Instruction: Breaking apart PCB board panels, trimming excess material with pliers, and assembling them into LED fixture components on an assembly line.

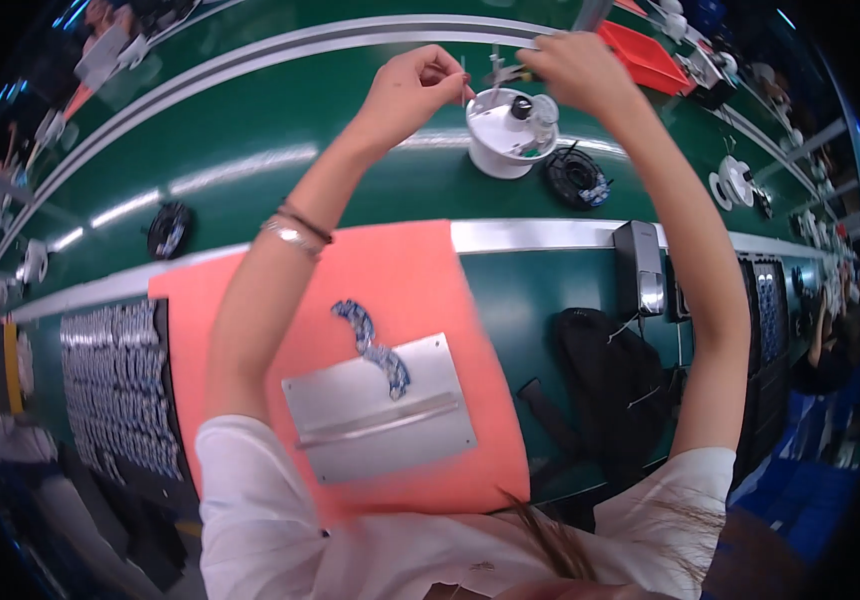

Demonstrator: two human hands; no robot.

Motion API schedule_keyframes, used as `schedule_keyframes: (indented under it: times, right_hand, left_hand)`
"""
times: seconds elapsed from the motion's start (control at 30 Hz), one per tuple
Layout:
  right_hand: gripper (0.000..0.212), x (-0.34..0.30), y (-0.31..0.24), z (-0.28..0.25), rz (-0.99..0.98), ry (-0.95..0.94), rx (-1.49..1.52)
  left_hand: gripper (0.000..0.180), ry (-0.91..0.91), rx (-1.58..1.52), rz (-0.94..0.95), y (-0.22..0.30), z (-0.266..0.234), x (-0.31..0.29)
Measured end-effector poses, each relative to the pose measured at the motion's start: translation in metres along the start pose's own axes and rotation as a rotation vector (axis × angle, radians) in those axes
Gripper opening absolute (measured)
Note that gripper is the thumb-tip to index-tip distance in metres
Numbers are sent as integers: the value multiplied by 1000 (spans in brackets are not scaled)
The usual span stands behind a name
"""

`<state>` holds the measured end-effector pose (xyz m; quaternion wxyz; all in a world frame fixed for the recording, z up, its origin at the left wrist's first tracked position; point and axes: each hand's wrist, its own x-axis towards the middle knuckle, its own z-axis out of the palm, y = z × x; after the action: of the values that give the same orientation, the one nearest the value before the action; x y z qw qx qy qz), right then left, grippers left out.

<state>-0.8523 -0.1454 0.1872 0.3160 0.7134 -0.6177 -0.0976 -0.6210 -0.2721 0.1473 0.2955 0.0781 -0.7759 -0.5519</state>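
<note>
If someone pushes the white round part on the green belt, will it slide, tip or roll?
The white round part stands on a wide flat base, so it would probably slide, not roll. Small pieces on top look loose and might shift. Both hands, left and right, hover above it.

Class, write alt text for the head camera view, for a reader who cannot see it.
Two bare hands, the left hand pinching a thin pin and the right hand, reach over a white round housing on a green conveyor belt. Nearer the person lie an orange mat and a metal plate.

No packages, labels, signs or screens can be made out anywhere in view.
</note>
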Motion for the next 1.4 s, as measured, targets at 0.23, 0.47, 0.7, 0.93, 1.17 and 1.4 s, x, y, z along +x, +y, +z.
schedule_keyframes:
  times: [0.23, 0.47, 0.7, 0.93, 1.17, 1.4]
  right_hand:
    - [34, -30, -80, -130, 95, 228, 449]
    - [31, -14, -227, -132, -139, -88, 856]
    - [35, -1, -287, -126, -31, -347, 1037]
    - [37, -5, -279, -152, 134, -350, 1419]
    - [42, 12, -267, -252, 7, 79, 1495]
    - [39, 20, -285, -299, -221, 302, 1488]
  left_hand:
    - [9, -192, 456, -183, 198, -111, -270]
    - [10, 335, -270, -960, 218, -94, -594]
    - [11, 974, -328, -1215, 89, -17, -733]
    - [33, 331, 804, -1570, 38, -23, -772]
    - [38, 462, -201, -385, 263, -79, -542]
    - [30, 448, 134, -60, 221, -75, -389]
